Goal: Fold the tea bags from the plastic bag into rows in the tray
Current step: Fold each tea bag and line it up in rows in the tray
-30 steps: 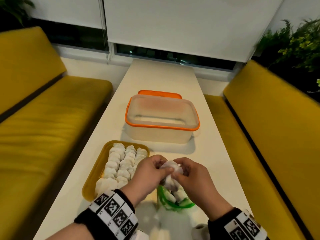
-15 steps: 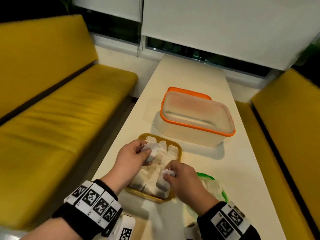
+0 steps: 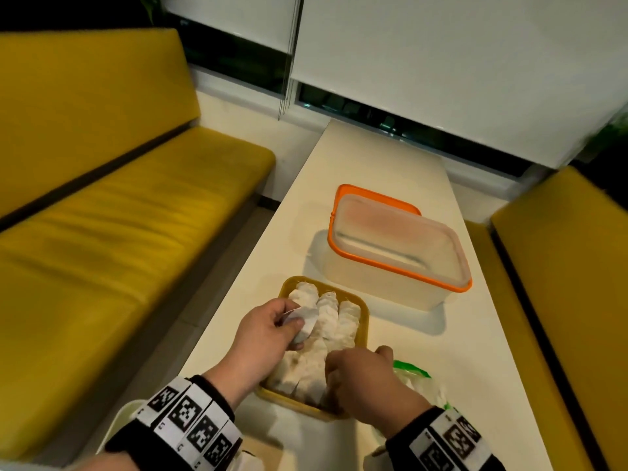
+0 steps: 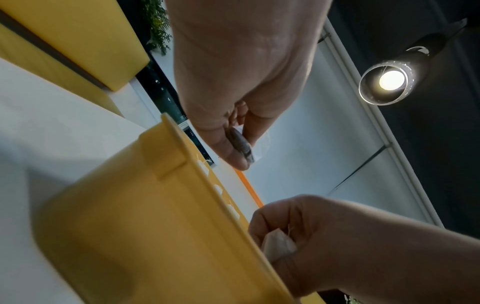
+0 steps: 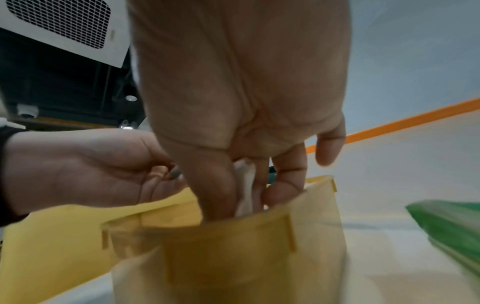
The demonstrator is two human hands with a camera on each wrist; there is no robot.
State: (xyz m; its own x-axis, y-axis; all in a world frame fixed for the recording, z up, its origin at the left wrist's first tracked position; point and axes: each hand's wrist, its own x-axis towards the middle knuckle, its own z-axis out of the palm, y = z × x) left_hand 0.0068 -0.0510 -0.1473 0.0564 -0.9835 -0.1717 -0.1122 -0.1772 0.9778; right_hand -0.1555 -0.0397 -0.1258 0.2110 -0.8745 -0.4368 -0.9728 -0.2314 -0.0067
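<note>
A yellow tray [image 3: 364, 317] on the white table holds rows of folded white tea bags [image 3: 331, 321]. My left hand [image 3: 268, 329] hovers over the tray's left side and pinches a white tea bag [image 3: 304, 317] between thumb and fingers; the same tea bag [image 4: 255, 144] shows in the left wrist view. My right hand [image 3: 362, 375] reaches into the tray's near right corner, fingers curled round another tea bag [image 5: 245, 185] pushed down among the rows. The plastic bag [image 3: 419, 382] with a green edge lies just right of the tray, partly hidden by my right wrist.
A clear container with an orange rim [image 3: 397, 256] stands behind the tray, its orange lid [image 3: 373, 195] under or behind it. Yellow benches [image 3: 119, 232] run along both sides of the narrow table [image 3: 475, 368]. A white object [image 3: 119, 423] sits by my left wrist.
Both hands have moved left from above the plastic bag to the tray, each holding a tea bag. The right hand has lowered its tea bag into the near rows.
</note>
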